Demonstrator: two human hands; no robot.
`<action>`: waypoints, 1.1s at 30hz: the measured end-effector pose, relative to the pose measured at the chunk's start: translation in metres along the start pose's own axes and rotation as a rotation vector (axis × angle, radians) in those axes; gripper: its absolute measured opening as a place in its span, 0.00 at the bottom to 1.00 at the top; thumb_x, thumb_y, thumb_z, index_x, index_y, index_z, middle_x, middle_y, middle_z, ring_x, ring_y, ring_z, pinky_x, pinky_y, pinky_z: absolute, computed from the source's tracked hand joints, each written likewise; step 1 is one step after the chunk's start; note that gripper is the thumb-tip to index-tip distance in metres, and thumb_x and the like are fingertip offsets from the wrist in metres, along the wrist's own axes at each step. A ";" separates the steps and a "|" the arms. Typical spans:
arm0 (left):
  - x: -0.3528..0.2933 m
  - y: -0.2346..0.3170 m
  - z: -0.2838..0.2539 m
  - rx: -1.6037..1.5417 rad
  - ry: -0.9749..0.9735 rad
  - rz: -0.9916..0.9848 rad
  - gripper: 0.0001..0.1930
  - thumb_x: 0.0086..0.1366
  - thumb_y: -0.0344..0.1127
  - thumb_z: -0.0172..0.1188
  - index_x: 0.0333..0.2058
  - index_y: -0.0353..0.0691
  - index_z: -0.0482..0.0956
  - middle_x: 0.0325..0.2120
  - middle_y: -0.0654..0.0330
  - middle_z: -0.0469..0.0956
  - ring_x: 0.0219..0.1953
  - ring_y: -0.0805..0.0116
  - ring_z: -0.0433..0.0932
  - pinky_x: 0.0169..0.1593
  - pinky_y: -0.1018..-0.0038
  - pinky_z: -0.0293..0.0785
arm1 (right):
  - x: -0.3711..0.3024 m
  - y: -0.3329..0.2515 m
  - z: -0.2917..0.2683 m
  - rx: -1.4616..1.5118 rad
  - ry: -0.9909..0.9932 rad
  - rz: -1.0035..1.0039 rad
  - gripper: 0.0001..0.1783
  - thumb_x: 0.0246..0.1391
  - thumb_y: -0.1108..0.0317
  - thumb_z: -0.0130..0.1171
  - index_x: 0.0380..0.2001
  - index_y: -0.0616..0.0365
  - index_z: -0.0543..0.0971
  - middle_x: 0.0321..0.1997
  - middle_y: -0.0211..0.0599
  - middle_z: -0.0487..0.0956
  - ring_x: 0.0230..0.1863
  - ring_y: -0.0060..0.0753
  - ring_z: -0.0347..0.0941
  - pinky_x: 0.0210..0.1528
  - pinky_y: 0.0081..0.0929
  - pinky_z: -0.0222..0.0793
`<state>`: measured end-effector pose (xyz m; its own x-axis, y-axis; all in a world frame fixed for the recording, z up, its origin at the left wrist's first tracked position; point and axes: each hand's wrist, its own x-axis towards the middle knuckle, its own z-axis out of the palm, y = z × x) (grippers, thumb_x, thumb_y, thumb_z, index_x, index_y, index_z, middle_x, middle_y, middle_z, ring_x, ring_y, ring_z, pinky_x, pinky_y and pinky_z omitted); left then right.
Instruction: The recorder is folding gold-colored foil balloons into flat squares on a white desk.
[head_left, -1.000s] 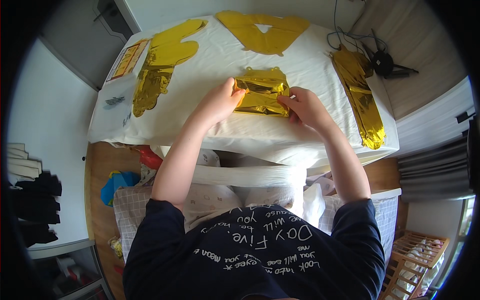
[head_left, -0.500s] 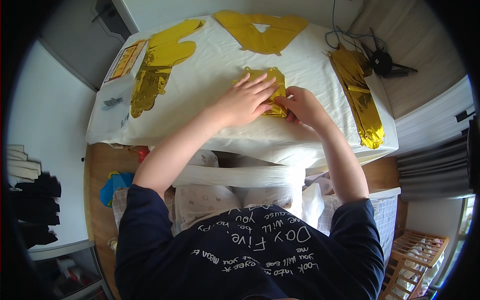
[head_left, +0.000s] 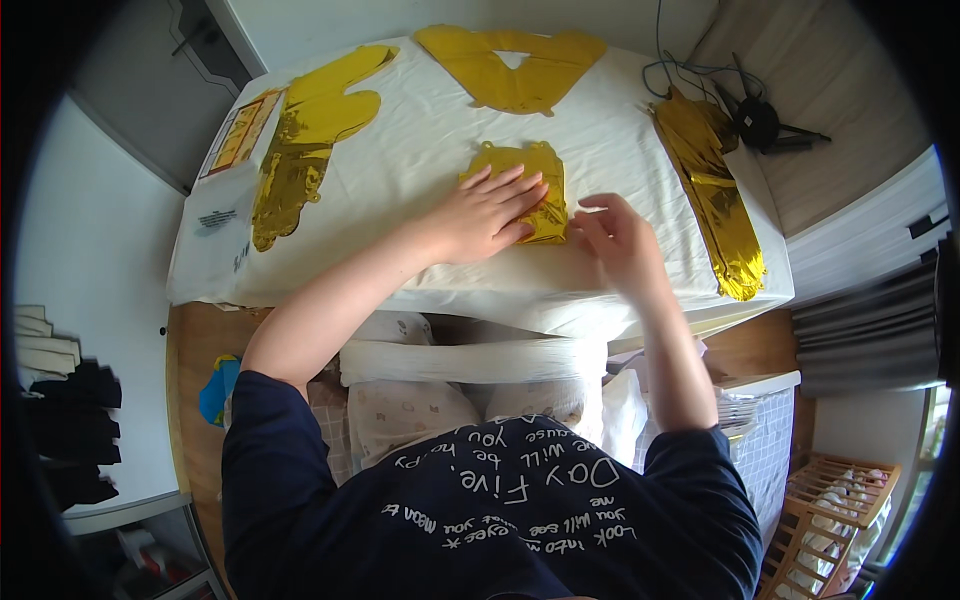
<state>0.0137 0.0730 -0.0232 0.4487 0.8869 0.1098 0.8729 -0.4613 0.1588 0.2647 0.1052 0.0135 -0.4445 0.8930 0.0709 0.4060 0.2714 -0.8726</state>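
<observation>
A gold foil balloon (head_left: 547, 205), flat and folded into a rough square with small tabs along its far edge, lies on the white-covered table (head_left: 400, 215). My left hand (head_left: 490, 210) rests on it palm down, fingers spread, hiding its left and middle part. Just off its right edge, my right hand (head_left: 620, 240) hovers slightly blurred. Its thumb and forefinger stand apart with nothing visible between them; the other fingers are partly hidden.
More flat gold foil balloons lie around: one with a triangular hole (head_left: 510, 85) at the back, a long one (head_left: 330, 125) left, a folded one (head_left: 715, 190) right. A clear plastic package (head_left: 215, 220) lies far left; a black router (head_left: 760, 122) with cables stands back right.
My right hand has let go of the folded balloon's right edge and moved a little right and nearer to me. The left hand stays flat on the balloon.
</observation>
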 end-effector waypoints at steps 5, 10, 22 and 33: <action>0.001 0.000 -0.002 0.008 0.004 0.015 0.32 0.79 0.53 0.44 0.76 0.50 0.53 0.77 0.61 0.52 0.79 0.57 0.48 0.78 0.53 0.42 | -0.034 0.008 0.019 -0.606 -0.010 -0.609 0.27 0.59 0.68 0.66 0.61 0.58 0.77 0.69 0.48 0.72 0.71 0.51 0.67 0.72 0.48 0.64; 0.001 -0.002 0.001 0.008 0.030 0.022 0.32 0.79 0.53 0.46 0.76 0.50 0.55 0.77 0.61 0.53 0.79 0.58 0.48 0.79 0.53 0.42 | -0.045 0.016 0.027 -0.675 -0.020 -0.585 0.28 0.60 0.65 0.65 0.63 0.60 0.76 0.71 0.47 0.72 0.73 0.49 0.65 0.74 0.49 0.61; 0.007 -0.013 -0.015 -0.400 0.032 -0.022 0.40 0.72 0.59 0.56 0.74 0.42 0.59 0.75 0.52 0.56 0.78 0.56 0.49 0.78 0.61 0.46 | -0.049 0.019 0.026 -0.713 0.001 -0.601 0.27 0.62 0.65 0.64 0.63 0.60 0.76 0.68 0.46 0.75 0.71 0.47 0.69 0.73 0.49 0.63; 0.002 -0.006 -0.001 0.021 0.080 0.016 0.37 0.75 0.60 0.49 0.75 0.49 0.55 0.76 0.58 0.55 0.78 0.57 0.49 0.78 0.49 0.40 | -0.030 0.017 0.006 -0.681 0.076 -0.390 0.25 0.66 0.62 0.58 0.63 0.58 0.75 0.68 0.43 0.74 0.71 0.53 0.66 0.73 0.51 0.60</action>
<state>0.0091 0.0773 -0.0226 0.4463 0.8744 0.1903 0.8700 -0.4738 0.1364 0.2801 0.0811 -0.0061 -0.6100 0.7031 0.3654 0.6426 0.7088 -0.2911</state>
